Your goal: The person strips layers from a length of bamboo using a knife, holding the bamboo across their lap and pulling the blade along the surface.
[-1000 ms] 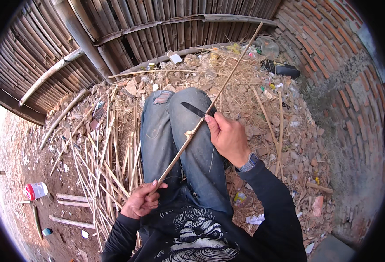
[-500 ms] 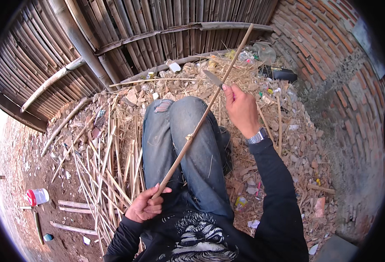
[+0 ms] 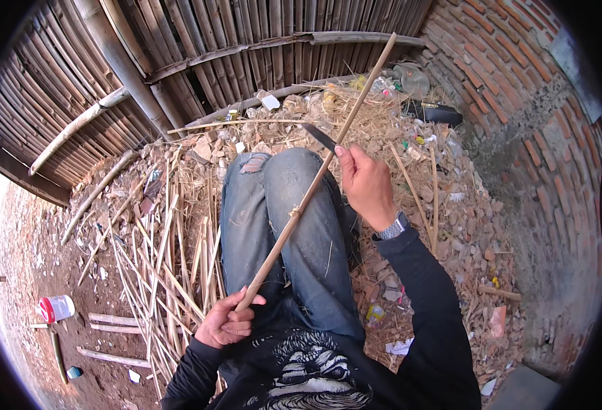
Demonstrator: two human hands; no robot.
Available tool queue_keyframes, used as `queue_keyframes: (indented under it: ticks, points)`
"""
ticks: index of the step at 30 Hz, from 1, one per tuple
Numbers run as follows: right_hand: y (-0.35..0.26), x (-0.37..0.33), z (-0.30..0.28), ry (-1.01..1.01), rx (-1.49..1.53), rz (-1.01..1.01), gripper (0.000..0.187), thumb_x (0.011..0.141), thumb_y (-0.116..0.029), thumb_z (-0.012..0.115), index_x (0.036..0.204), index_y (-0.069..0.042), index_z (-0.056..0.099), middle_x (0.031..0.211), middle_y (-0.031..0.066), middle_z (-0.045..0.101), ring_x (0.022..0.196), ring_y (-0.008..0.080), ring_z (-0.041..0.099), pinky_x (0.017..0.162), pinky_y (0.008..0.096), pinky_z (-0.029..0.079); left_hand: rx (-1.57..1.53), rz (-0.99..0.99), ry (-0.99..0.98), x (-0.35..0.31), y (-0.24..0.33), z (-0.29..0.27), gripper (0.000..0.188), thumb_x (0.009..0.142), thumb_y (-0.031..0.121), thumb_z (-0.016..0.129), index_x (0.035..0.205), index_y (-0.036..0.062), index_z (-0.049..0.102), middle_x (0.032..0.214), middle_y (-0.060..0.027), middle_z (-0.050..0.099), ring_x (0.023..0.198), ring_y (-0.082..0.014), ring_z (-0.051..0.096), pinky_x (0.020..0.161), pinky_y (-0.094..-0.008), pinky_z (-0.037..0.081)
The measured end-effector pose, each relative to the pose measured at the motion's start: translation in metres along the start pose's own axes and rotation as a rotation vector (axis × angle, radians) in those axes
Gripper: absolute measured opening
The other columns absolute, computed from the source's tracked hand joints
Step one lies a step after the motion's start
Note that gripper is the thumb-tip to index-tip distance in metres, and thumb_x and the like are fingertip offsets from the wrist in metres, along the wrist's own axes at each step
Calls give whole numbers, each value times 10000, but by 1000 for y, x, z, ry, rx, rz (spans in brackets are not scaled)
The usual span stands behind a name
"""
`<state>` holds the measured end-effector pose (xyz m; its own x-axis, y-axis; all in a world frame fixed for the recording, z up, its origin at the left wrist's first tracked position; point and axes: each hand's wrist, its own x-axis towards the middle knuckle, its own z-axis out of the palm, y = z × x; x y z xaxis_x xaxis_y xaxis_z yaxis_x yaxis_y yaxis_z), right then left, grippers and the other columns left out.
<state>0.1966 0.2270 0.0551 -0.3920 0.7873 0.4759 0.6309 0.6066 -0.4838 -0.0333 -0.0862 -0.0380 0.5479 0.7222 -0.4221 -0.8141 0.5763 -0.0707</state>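
Observation:
A long, thin bamboo stick slants across my thighs, its far end up toward the fence. Its near end is gripped by my left hand, fingers curled round it and thumb along the top. My right hand is closed on a knife; the handle is hidden in the fist. The dark blade points to the upper left and crosses the stick beyond my knees. The thumb lies close to the stick there. A pale, rough spot shows at the stick's middle, over my right thigh.
Split bamboo strips lie heaped left of my legs. A clear jar with a red lid lies farther left. Ahead stands a bamboo fence; a brick wall rises on the right. Rubble, straw and litter cover the ground.
My right hand and the knife have moved down the stick toward me and a little left. My left hand keeps its hold at the near end.

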Motion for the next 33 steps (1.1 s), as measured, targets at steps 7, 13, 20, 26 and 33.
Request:
queue_keyframes:
  ticks: [7,13,20,26,33]
  points:
    - [-35,-60,19,-143,65,-152,344,1038,-353,575,831,-78,556,591,176,613,556,415,638,487,512,487,-20,-6,20,-2,8,8,483,1119,399,385,1301,-13,559,570,77,343,382,-23,250,388,-215,232]
    - [0,-3,-11,-42,-123,46,381,1064,-339,532,813,-55,574,570,189,588,547,423,623,478,517,456,236,113,175,-2,2,18,431,1105,374,454,1247,-6,598,569,79,309,398,-33,234,394,-222,222]
    - [-21,-60,5,-180,18,-81,377,1054,-347,547,813,-57,567,577,199,596,553,438,626,468,522,451,634,334,392,6,-5,32,326,1076,315,551,1087,14,676,535,79,318,402,-41,235,393,-236,202]
    - [6,-14,-13,-52,-71,53,380,1056,-339,548,803,-55,547,558,185,579,558,436,622,471,520,448,622,325,392,6,-5,37,323,1072,313,558,1089,12,674,546,73,334,393,-44,241,380,-234,208]
    - [-14,-50,3,-155,-3,-125,370,1055,-337,545,813,-59,523,590,197,596,577,443,628,494,532,452,514,331,370,3,-4,32,311,1070,284,579,1099,-2,698,574,77,357,432,-28,229,407,-235,187]
